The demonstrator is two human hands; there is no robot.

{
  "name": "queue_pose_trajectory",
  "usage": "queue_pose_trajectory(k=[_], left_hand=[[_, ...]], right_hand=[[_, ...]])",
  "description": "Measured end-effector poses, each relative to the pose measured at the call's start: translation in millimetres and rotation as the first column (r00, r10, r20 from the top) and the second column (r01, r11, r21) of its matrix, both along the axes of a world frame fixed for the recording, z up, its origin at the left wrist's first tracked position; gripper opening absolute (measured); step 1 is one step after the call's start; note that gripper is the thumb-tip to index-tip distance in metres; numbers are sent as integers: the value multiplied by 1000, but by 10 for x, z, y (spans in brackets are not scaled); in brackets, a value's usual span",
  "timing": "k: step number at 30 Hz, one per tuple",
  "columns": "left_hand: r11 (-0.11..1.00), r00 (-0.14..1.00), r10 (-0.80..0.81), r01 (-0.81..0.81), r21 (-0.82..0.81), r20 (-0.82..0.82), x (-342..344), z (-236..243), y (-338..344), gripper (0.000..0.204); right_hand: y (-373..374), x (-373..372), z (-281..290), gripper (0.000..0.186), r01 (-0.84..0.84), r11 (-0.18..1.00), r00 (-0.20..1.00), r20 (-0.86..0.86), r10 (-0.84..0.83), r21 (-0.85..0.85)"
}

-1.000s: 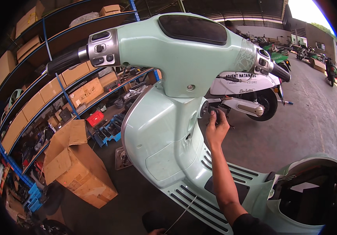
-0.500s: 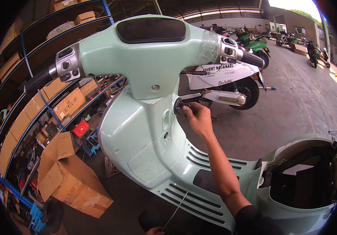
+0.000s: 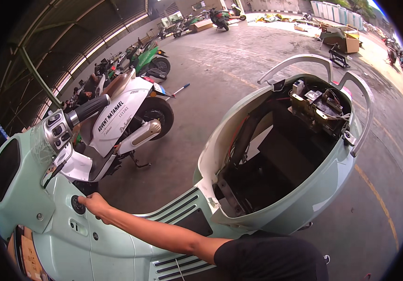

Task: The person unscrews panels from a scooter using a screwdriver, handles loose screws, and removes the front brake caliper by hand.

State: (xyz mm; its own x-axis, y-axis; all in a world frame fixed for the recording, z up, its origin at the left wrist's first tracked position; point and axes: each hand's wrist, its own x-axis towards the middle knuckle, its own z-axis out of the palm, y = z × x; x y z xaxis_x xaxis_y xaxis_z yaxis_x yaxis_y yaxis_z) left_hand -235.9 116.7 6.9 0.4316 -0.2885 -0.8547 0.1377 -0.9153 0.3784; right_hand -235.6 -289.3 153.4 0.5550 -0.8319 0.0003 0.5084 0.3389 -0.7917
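Observation:
My right hand (image 3: 96,204) reaches across the mint-green scooter (image 3: 46,216), closed at the round black ignition lock (image 3: 77,205), thumb and fingers pinched on what looks like its key, mostly hidden. Below the lock is a small recessed panel (image 3: 78,227). The handlebar's right grip (image 3: 89,109) and switch cluster (image 3: 56,129) stand above my hand. The slotted footboard (image 3: 182,268) has a thin metal rod lying across it at the bottom edge. My left hand is not in view. At the right, the seatless body (image 3: 329,166) shows an open dark bay with wiring.
A white scooter (image 3: 112,117) with a black rear wheel stands just beyond, with green scooters (image 3: 146,60) behind it. A bent silver rail (image 3: 368,110) tops the open body. Cardboard boxes (image 3: 351,43) and clutter lie at the back right, beside painted floor lines (image 3: 375,201).
The view has swung sharply right, bringing the open rear body and yard into view and the shelves mostly out. My right hand stays at the lock; my left hand has dropped out of view.

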Motion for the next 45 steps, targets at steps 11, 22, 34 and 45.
queue_pose_trajectory(k=[11,22,34,45], left_hand=[[987,998,51,-57,-150,-44,257,-148,150,38],[549,735,-677,526,-649,22,878,-521,-781,24],[627,753,-656,501,-597,-56,839,-727,-1254,11],[667,772,-632,499,-554,-66,661,-831,-1283,13]], right_hand=[[136,-20,-51,61,267,860,927,-127,-352,-434],[2373,-3581,-172,26,-306,428,932,-360,-50,-851],[1940,-5820,282,70,-221,731,-701,-416,-579,-646],[1102,-5477,379,63,-274,937,-789,-506,-348,-216]])
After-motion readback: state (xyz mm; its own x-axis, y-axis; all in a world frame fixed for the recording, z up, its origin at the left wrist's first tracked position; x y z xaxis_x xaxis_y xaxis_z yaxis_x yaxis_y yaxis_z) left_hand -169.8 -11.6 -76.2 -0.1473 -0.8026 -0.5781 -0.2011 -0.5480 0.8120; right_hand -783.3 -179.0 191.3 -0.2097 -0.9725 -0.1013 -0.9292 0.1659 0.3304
